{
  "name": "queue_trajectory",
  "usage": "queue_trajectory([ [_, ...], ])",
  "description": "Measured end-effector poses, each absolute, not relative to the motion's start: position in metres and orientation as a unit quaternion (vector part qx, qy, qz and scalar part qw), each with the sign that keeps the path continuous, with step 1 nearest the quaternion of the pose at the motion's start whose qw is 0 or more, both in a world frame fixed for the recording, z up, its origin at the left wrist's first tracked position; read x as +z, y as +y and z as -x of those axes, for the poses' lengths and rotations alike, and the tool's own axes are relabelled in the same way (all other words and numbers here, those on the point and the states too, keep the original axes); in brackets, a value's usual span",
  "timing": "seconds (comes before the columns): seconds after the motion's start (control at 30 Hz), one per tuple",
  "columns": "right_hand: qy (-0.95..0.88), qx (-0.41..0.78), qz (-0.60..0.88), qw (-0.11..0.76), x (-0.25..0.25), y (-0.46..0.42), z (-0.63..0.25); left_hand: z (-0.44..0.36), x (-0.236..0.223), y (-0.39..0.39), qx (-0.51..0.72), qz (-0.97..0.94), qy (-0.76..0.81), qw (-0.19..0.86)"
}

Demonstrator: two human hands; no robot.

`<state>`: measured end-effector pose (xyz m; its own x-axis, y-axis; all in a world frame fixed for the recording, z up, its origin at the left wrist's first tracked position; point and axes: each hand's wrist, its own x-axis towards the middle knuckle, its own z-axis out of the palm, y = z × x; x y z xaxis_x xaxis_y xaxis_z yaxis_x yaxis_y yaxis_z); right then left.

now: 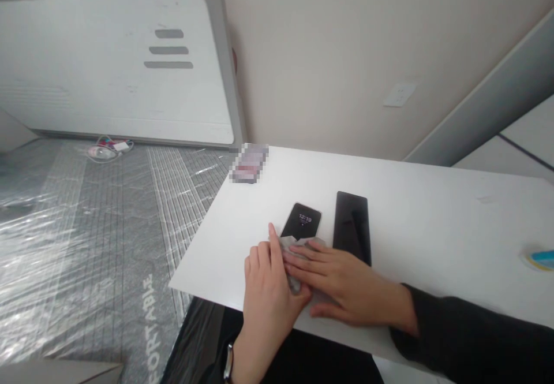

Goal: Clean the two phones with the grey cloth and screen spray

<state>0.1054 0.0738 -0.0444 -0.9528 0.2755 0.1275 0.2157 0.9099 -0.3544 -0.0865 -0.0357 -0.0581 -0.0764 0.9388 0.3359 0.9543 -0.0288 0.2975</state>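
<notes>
A black phone (303, 221) with its screen lit lies on the white table (433, 222). Its near end is covered by a grey cloth (298, 249). My right hand (346, 283) lies flat on that cloth, fingers stretched out to the left. My left hand (266, 289) rests beside it at the cloth's left edge, index finger extended, the other fingers curled. A second black phone (352, 226) with a dark screen lies just right of the first, next to my right hand.
A blurred small object (248, 163) sits at the table's far left corner. A blue and yellow item (541, 258) shows at the right edge. Left of the table lies a plastic-wrapped mattress (86, 239), and a white and grey panel (116, 60) leans on the wall.
</notes>
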Motion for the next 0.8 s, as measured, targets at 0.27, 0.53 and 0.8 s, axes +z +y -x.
queue_trajectory([
  [0.27,-0.974,0.185,0.107,0.078,-0.0388,0.0785,-0.1014,0.0886,-0.0585,-0.0364,-0.237,0.685,-0.689,0.024],
  [0.53,-0.970,0.193,0.121,0.082,-0.0365,0.0770,-0.1078,0.0897,-0.0606,-0.0355,-0.237,0.686,-0.687,0.030],
  [0.8,-0.961,0.214,0.152,0.089,-0.0358,0.0717,-0.1089,0.0942,-0.0624,-0.0384,-0.224,0.696,-0.682,0.017],
])
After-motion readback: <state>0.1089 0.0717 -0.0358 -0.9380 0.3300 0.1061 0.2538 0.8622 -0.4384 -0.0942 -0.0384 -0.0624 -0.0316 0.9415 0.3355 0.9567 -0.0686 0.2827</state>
